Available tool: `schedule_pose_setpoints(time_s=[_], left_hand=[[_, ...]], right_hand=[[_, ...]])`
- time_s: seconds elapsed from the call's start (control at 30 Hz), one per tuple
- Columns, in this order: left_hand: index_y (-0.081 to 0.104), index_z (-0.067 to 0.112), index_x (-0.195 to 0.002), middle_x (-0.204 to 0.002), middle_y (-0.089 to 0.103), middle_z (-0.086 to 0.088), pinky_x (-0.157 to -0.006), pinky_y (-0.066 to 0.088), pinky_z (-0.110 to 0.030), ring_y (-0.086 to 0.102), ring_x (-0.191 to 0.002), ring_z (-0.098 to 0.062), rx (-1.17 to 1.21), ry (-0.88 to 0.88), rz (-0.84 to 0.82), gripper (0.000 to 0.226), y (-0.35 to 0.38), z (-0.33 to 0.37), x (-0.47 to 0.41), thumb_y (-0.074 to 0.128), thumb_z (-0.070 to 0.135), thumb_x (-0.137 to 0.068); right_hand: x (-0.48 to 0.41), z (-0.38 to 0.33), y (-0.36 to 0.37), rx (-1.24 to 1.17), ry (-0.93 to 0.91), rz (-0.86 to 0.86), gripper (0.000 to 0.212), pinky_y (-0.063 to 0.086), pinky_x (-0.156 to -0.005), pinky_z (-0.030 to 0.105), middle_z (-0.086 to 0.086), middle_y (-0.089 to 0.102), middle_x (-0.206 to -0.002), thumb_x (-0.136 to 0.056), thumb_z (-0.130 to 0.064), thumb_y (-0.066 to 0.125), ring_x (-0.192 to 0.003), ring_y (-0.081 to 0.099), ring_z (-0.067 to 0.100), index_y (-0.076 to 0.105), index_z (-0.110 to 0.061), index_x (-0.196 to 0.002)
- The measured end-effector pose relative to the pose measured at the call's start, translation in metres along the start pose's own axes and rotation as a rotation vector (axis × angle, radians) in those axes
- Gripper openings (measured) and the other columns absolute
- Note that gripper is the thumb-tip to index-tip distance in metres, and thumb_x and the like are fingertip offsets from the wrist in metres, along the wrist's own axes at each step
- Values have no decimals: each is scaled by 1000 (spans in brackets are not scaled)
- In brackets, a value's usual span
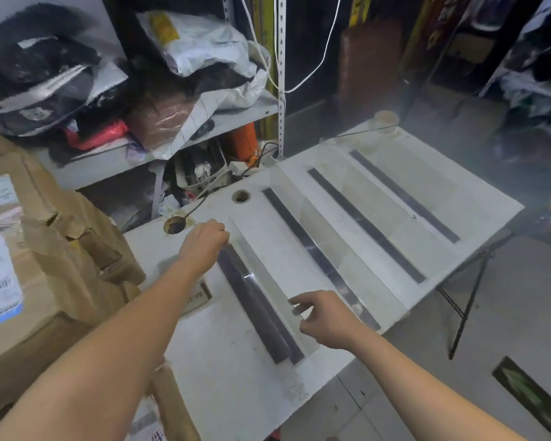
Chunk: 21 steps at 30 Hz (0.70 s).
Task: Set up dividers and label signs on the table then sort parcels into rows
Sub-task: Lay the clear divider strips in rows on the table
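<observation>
Fourth acrylic divider (257, 305) is going down, lower centre of frame, on the near-left part of the white folding table (236, 386).

- Left hand (204, 241): fingers curled over the divider's far end, gripping it.
- Right hand (328, 319): thumb and forefinger appear to pinch the top edge of the clear panel nearer the front.
- One hand at each end makes sense. The piece is long and thin, so two grips keep it from racking and let it be squared to the others.

Build: a clear upright sheet, glossy and nearly invisible except for glare, on a flat dark matte base strip. The strip looks doubled through the sheet, probably a reflection.

Three set dividers (363, 224) sit centre-right, parallel and evenly spaced, running diagonally across the tabletop. This one lines up roughly parallel with them, so my read is it's close to final position.

Tabletop is scuffed white laminate with a round cable hole (174, 225) just behind the left hand.

A small card with writing (199, 297), likely a label sign, lies flat beside the left forearm, partly hidden.

No parcels are on the table. A taped, torn cardboard parcel (45, 275) with shipping labels waits at the left edge, and crumpled poly mailers (204, 49) sit on the shelf at upper left. Sorting not begun.
</observation>
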<state>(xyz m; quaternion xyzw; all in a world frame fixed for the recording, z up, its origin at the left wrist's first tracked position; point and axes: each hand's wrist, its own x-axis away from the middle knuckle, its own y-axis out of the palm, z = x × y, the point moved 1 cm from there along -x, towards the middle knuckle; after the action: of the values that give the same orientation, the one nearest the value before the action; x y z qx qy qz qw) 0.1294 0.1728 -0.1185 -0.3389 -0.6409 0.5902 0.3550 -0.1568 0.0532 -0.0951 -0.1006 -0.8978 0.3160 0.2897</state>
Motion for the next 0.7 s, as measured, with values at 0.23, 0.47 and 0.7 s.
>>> schedule_pose_setpoints(time_s=[0.23, 0.47, 0.7], left_hand=[[71, 12, -90, -97, 60, -3, -73, 49, -39, 57, -98, -28, 140, -18, 29, 5, -7, -31, -28, 71, 12, -86], [69, 9, -99, -105, 60, -7, -83, 43, -37, 56, -104, -27, 209, -49, 46, 11, -14, -35, -51, 69, 14, -89], [69, 11, -98, -105, 59, -7, -86, 48, -42, 56, -104, -28, 192, -76, 10, 15, -16, -41, -66, 74, 19, -86]], right_hand=[[13, -4, -2, 31, 16, -4, 50, 39, -61, 10, -17, 64, -105, -84, -6, 57, -87, 66, 12, 64, -26, -130], [22, -5, 0, 56, 31, 2, 51, 56, -77, 26, -18, 68, -105, -81, -8, 58, -83, 67, 8, 66, -31, -125], [29, 0, 6, 46, 28, -20, 51, 43, -62, 10, -21, 65, -104, -81, -8, 57, -82, 67, 6, 65, -30, -127]])
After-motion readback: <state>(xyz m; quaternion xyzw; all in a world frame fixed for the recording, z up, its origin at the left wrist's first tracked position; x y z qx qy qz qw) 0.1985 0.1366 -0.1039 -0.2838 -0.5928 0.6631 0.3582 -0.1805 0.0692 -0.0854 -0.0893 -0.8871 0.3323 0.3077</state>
